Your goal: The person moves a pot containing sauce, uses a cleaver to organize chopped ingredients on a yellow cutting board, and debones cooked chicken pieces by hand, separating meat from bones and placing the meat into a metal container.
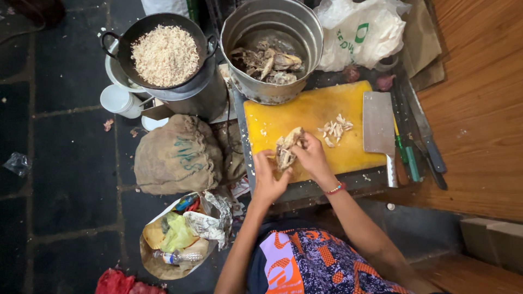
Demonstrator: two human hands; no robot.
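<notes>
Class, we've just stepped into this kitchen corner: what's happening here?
A person's left hand and right hand together hold a piece of cooked chicken over a yellow cutting board. A small pile of shredded meat and a cleaver lie on the board. A steel pot behind holds more pieces.

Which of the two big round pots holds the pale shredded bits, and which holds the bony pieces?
The black two-handled pan, farther from the hands, holds the pale shredded heap. The taller shiny metal pot, right behind the yellow cutting board, holds the darker bony pieces.

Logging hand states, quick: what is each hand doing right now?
Left hand: closed on the cooked chicken piece.
Right hand: closed on the same piece.
</notes>
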